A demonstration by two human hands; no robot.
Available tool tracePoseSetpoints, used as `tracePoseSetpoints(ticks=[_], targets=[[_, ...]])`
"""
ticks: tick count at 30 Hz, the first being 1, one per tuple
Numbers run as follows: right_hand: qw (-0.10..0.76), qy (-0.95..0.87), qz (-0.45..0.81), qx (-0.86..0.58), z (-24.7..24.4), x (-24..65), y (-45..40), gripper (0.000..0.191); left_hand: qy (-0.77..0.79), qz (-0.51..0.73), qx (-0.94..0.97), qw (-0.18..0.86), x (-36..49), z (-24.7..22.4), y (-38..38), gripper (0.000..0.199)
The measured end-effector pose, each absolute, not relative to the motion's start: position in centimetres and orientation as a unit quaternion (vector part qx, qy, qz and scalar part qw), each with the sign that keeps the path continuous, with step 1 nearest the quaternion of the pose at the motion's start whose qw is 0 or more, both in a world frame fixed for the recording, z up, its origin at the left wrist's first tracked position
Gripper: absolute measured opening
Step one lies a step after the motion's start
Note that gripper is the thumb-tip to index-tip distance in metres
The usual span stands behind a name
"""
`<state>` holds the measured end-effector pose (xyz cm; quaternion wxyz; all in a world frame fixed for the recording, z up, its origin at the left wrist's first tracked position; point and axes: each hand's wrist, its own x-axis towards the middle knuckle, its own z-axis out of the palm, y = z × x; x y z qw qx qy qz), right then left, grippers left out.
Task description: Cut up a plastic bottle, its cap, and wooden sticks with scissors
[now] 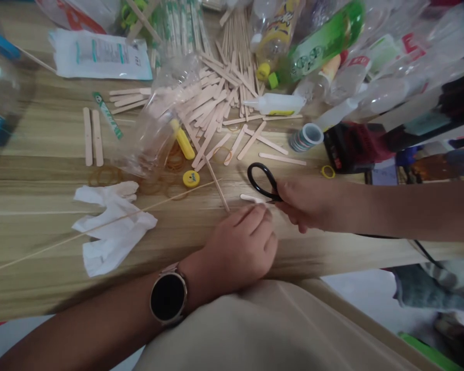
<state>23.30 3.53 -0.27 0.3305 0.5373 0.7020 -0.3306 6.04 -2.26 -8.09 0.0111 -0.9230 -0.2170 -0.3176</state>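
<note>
My right hand [303, 203] grips a pair of scissors [262, 181] by the black handles; one finger loop stands clear above the fingers, and the blades are mostly hidden. Just left of it, my left hand [242, 247] rests low over the table edge with its fingers curled together. What it pinches is hidden under the fingers. The pale rounded end of a craft stick [249, 198] shows just beyond the left fingertips, close to the scissors. Another craft stick [217, 184] slants down to the left knuckles.
Loose craft sticks [212, 100] are heaped at the back centre, with plastic bottles [320, 44] behind right. A glue bottle [280, 104], tape roll [307, 137], yellow cap [191, 179] and clear cut bottle [147, 129] lie nearer. Crumpled tissue [110, 226] lies left under a thin skewer [100, 225].
</note>
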Motion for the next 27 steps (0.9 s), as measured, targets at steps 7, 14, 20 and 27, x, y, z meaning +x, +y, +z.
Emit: tracePoseSetpoints(ticks=[7, 14, 20, 27], targets=[[0.338, 0.633, -0.397, 0.572, 0.1, 23.7, 4.0, 0.034, -0.276, -0.241, -0.93, 0.025, 6.4, -9.1, -2.1, 0.022], [0.272, 0.619, -0.462, 0.574, -0.1, 24.7, 3.8, 0.029, -0.269, -0.242, -0.932, 0.022, 6.3, -8.9, -2.0, 0.024], [0.253, 0.623, -0.478, 0.565, -0.6, 25.6, 3.6, 0.024, -0.272, -0.241, -0.932, 0.024, 6.2, -8.8, -1.9, 0.023], [0.313, 0.687, -0.397, 0.521, 0.1, 24.6, 3.7, 0.034, -0.268, -0.238, -0.933, 0.019, 6.2, -8.6, -1.9, 0.021]])
